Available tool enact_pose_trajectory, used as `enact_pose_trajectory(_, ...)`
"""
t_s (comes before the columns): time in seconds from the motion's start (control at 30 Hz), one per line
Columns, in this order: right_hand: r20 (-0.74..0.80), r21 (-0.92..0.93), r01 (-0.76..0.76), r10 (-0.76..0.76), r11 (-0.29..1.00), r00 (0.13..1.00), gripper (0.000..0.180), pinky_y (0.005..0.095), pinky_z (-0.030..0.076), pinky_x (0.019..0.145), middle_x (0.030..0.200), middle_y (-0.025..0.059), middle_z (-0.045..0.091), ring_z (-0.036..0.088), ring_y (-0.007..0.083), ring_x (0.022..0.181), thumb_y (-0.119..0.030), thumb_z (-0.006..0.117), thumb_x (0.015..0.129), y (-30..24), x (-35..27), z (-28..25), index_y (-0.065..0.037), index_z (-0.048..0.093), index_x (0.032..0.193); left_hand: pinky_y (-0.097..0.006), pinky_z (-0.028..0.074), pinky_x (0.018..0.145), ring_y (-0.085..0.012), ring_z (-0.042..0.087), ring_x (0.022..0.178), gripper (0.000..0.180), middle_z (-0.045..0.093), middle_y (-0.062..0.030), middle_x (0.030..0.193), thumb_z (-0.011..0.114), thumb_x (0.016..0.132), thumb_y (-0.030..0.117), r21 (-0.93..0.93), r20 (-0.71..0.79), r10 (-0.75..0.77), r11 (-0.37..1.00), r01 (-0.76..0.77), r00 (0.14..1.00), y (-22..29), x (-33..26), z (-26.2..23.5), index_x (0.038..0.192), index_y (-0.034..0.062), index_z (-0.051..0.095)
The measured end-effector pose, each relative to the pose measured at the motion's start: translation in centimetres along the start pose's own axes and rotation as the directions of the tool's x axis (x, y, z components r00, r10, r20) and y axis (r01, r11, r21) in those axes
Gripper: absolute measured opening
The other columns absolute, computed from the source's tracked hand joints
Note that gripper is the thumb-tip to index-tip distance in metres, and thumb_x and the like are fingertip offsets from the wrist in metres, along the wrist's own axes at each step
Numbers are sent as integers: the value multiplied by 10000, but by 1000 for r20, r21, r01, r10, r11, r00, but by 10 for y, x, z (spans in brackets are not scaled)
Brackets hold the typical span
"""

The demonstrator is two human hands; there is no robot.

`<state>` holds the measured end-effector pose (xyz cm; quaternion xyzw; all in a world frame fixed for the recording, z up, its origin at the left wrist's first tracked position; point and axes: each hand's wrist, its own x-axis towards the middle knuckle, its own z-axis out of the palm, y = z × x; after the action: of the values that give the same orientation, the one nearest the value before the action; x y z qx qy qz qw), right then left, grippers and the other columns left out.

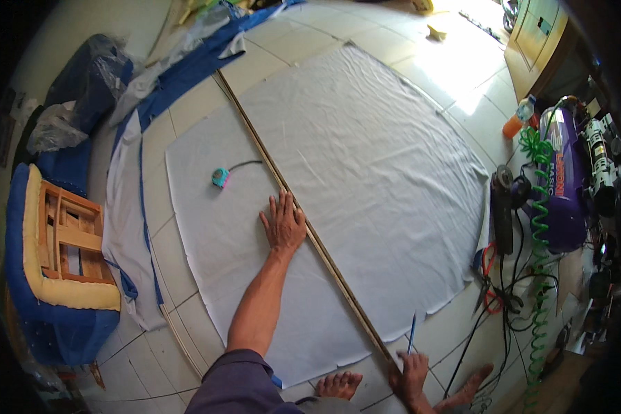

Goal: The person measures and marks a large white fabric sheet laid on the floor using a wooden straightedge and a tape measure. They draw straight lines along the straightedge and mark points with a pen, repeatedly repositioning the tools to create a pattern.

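Note:
A large pale grey fabric sheet [386, 186] lies spread on the tiled floor with creases at its far right. Across it runs a long thin brown strip [328, 259], slanting from far left to near right. My left hand [284, 224] lies flat on the cloth, fingers apart, with its fingertips against the strip. At the strip's near end is my right hand [410, 376], its fingers closed round a blue pen [412, 334] that points upward. The right hand also appears to touch the strip. A teal tape measure [220, 178] rests on the cloth left of the strip.
A blue upholstered piece with a bare wooden frame [76, 238] stands at the left beside blue and grey fabric [127, 255]. To the right are red-handled scissors [490, 276], a dark power tool [505, 207], a purple tank [562, 186], a coiled green hose [539, 221] and an orange-filled bottle [517, 117].

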<state>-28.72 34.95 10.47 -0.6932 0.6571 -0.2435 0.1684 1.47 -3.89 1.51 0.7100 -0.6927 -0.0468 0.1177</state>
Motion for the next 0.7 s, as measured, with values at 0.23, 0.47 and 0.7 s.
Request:
enact_pose_trajectory(0.23, 38, 425, -152, 151, 892, 988, 392, 387, 547, 702, 852, 130, 738, 718, 293, 744, -87, 607, 983, -26, 221, 26, -34, 586, 1371, -720, 221, 1188, -360, 371, 1518, 579, 399, -106, 1651, 479, 1043, 352, 0, -131, 126, 992, -127, 983, -13, -3, 13, 1563, 102, 431)
enact_pose_trajectory(0.47, 95, 431, 43, -92, 901, 991, 374, 370, 562, 723, 883, 91, 796, 750, 252, 762, -337, 552, 1030, -90, 534, 158, -46, 740, 1169, -756, 200, 1172, -384, 402, 1494, 607, 452, -158, 1597, 480, 1004, 372, 10, -82, 96, 995, -95, 992, -13, 0, 9, 1543, 100, 419)
enact_pose_trajectory(0.7, 22, 537, 96, -128, 838, 991, 332, 446, 583, 800, 875, 98, 780, 749, 350, 857, -378, 563, 978, -167, 798, 304, -149, 797, 1032, -731, 153, 1204, -345, 392, 1512, 589, 439, -99, 1625, 473, 1009, 347, -126, -24, 65, 990, -68, 998, -11, 0, 2, 1558, 135, 454)
